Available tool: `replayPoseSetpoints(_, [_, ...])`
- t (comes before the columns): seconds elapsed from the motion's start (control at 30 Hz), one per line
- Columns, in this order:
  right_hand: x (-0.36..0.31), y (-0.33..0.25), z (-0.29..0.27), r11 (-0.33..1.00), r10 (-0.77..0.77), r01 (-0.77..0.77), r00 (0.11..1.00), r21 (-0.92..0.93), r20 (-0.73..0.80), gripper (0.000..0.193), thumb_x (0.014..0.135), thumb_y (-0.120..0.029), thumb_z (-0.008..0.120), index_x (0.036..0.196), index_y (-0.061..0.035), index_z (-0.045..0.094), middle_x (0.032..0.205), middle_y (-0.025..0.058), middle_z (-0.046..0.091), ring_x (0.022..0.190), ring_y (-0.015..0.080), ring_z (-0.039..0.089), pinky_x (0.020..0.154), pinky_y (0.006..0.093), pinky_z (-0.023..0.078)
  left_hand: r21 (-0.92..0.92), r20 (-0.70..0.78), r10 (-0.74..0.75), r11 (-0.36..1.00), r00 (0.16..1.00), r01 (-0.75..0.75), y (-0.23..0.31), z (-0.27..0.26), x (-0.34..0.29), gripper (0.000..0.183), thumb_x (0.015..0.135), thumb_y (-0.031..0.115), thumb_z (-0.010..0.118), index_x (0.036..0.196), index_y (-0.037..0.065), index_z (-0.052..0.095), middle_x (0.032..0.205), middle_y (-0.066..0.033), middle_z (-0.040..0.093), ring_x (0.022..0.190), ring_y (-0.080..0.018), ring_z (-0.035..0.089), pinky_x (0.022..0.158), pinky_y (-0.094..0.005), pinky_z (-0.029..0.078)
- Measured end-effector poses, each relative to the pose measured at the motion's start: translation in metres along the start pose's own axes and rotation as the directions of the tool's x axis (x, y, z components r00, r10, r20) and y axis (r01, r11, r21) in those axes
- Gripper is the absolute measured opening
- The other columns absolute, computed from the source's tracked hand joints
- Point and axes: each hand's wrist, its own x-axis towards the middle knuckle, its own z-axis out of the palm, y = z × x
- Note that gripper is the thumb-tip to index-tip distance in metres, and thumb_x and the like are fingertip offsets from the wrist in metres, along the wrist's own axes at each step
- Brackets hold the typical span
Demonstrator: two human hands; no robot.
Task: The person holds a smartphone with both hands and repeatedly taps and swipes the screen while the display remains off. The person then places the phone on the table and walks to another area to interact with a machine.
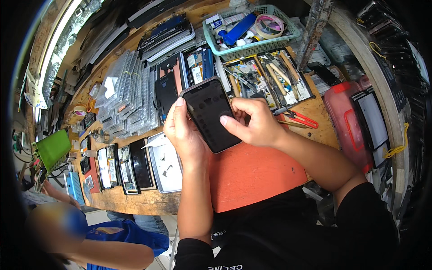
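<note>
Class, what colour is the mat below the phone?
The mat: orange-red, clearest in the head view.

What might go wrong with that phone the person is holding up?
The phone is held above the orange mat, so it might slip from the left hand and drop. The right hand has its thumb over the dark screen, so it may press something by accident. And a bump to the white tray could scatter its small dark pieces.

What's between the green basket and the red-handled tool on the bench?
In the head view, a tray of wooden-handled tools lies between the green basket and the red-handled tool.
</note>
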Motion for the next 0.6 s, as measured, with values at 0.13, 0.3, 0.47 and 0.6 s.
replayPoseSetpoints(0.13, [0.001, 0.006, 0.001, 0.995, -0.077, 0.079, 0.997, 0.054, -0.027, 0.029, 0.093, -0.019, 0.069, 0.073, -0.0008, 0.057, 0.062, 0.0078, 0.057, 0.054, 0.0125, 0.054, 0.052, 0.0308, 0.043, -0.004, -0.004, -0.002, 1.0, 1.0, 0.002, -0.001, -0.001, 0.0, 0.029, 0.107, 0.023, 0.051, 0.104, -0.001, 0.068, 0.099, -0.0105, 0.074, 0.086, -0.0168, 0.071, 0.079, -0.0305, 0.057])
replayPoseSetpoints(0.3, [0.0, 0.008, -0.002, 0.994, 0.008, -0.009, 1.0, 0.105, 0.011, 0.035, 0.101, -0.021, 0.057, 0.074, 0.0001, 0.048, 0.06, 0.0114, 0.044, 0.054, 0.0186, 0.044, 0.054, 0.0381, 0.039, 0.007, -0.033, -0.003, 1.0, 0.999, 0.003, -0.001, -0.002, 0.002, 0.03, 0.107, 0.023, 0.051, 0.105, -0.001, 0.068, 0.1, -0.0108, 0.074, 0.087, -0.0167, 0.071, 0.08, -0.0305, 0.057])
replayPoseSetpoints(0.47, [0.001, 0.009, -0.001, 0.991, 0.013, -0.021, 0.998, 0.133, 0.068, 0.027, 0.1, -0.02, 0.056, 0.083, 0.0008, 0.053, 0.065, 0.0132, 0.05, 0.057, 0.0211, 0.049, 0.057, 0.0383, 0.042, 0.014, -0.052, 0.014, 1.0, 0.999, -0.013, 0.0, -0.009, 0.006, 0.03, 0.107, 0.023, 0.051, 0.104, -0.002, 0.068, 0.099, -0.0106, 0.074, 0.087, -0.0166, 0.071, 0.08, -0.0302, 0.057])
replayPoseSetpoints(0.6, [0.002, -0.005, -0.006, 0.995, 0.033, -0.054, 0.974, 0.089, 0.226, 0.021, 0.09, -0.013, 0.065, 0.106, -0.0002, 0.057, 0.075, 0.0118, 0.061, 0.067, 0.0233, 0.061, 0.064, 0.0366, 0.049, 0.021, -0.146, 0.023, 1.0, 0.989, -0.02, 0.008, 0.0, 0.008, 0.026, 0.108, 0.02, 0.053, 0.095, 0.003, 0.068, 0.088, -0.0034, 0.07, 0.075, -0.0085, 0.063, 0.068, -0.0249, 0.052])
